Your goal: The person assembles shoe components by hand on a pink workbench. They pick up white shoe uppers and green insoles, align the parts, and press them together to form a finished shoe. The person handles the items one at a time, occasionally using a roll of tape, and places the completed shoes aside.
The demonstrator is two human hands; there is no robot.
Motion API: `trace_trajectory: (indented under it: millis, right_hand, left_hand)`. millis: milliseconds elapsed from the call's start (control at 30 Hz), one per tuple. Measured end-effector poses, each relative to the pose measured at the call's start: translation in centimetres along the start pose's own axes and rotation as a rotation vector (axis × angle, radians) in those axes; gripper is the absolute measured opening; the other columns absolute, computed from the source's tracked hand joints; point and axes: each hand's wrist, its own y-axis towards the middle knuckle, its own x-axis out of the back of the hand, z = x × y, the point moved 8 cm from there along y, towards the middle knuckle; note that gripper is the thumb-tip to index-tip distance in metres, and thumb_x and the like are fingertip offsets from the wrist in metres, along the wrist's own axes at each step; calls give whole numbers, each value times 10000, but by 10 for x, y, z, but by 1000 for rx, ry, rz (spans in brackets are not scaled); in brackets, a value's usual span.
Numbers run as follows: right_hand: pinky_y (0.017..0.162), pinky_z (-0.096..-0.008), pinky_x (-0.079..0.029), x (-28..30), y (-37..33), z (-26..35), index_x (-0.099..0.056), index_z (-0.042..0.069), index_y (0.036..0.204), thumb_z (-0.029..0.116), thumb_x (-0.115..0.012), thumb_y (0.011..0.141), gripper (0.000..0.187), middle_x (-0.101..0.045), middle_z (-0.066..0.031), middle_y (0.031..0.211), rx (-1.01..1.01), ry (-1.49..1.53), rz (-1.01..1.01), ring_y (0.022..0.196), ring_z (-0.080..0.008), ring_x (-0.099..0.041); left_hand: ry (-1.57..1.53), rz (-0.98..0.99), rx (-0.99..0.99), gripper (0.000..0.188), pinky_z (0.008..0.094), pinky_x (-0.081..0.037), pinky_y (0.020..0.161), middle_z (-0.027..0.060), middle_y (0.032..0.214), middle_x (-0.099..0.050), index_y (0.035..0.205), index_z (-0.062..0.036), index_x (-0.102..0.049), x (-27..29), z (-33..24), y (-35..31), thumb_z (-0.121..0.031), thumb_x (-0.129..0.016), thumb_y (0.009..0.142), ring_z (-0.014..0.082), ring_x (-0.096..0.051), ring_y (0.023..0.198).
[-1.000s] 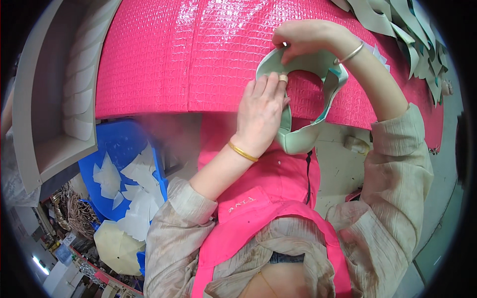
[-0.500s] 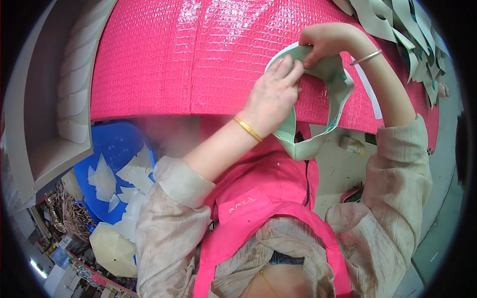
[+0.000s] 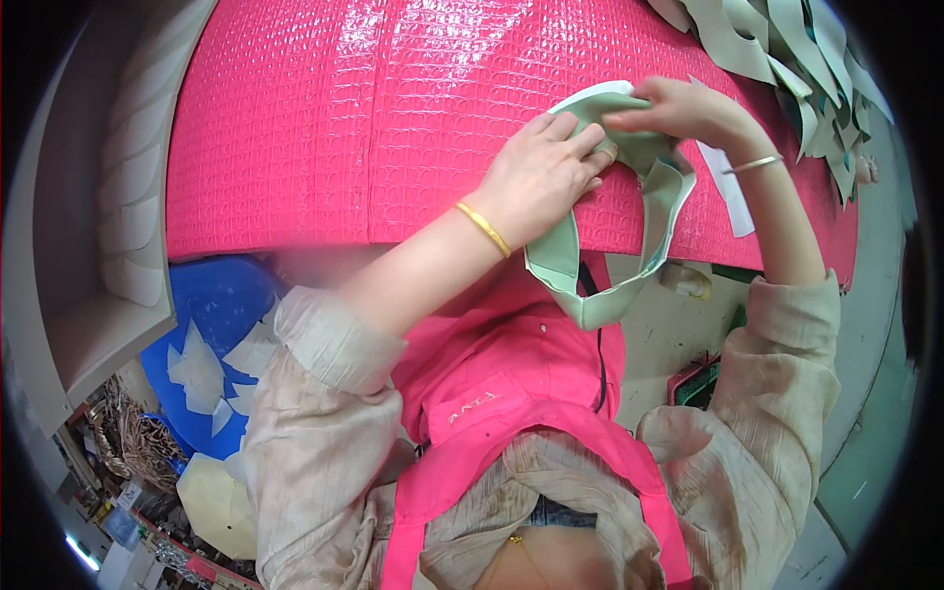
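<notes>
A pale green, leather-like piece [image 3: 600,303], joined into an open loop with folded edges, rests partly on the pink work surface and hangs over its front edge toward me. My left hand [image 3: 551,177], with a gold bangle at the wrist, is closed on the loop's left side, its fingers bent over the inner face. At the far upper rim is my right hand [image 3: 683,110], slightly blurred, a silver bangle on its wrist. Its thumb stretches along the inner face and its other fingers are bent at the rim. Part of the loop's left wall is hidden under my left hand.
The pink textured sheet [image 3: 285,128] covers the table. Several pale green cut pieces [image 3: 787,59] lie at the far right, and a white strip [image 3: 726,187] beside my right forearm. On the left stand a grey box [image 3: 108,324] and a blue bin [image 3: 221,285] with pale scraps.
My right hand has moved right and slightly nearer along the rim. My left hand and the loop have shifted only slightly. The whole view has moved a little.
</notes>
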Motion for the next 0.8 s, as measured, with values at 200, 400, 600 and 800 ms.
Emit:
trace_trajectory:
  millis: [200,400,600,800]
  right_hand:
    - [633,-227,-444,-19,-8,-48,-593,-2,934,128,-662,748,237,-605,0,766,53,299,-153,692,-59,-539]
    - [666,-257,-461,-5,-21,-16,-579,-23,984,69,-689,670,345,-620,-38,760,267,-39,-337,702,-92,-559]
    - [689,-359,-463,-17,-18,-15,-595,-30,928,87,-705,625,343,-618,-172,776,248,123,-93,748,-316,-601]
    - [675,-413,-437,-7,-19,6,-574,-42,790,147,-680,630,270,-574,-210,728,353,-426,-345,747,-366,-563]
  left_hand:
    - [-425,176,-358,273,379,-398,838,55,894,-538,839,-82,-611,23,-24,-3,-336,-605,739,227,-514,872]
    - [-573,381,-143,121,355,-468,688,100,773,-558,714,-36,-571,-18,-119,2,-152,-596,694,255,-562,794]
    - [-97,-121,214,388,331,-434,833,137,1039,-505,1041,33,-515,-1,-51,-13,-92,-618,688,260,-492,986]
    - [-8,-69,204,415,299,-428,785,77,983,-488,1085,23,-512,-11,-49,-10,-159,-592,721,209,-486,903]
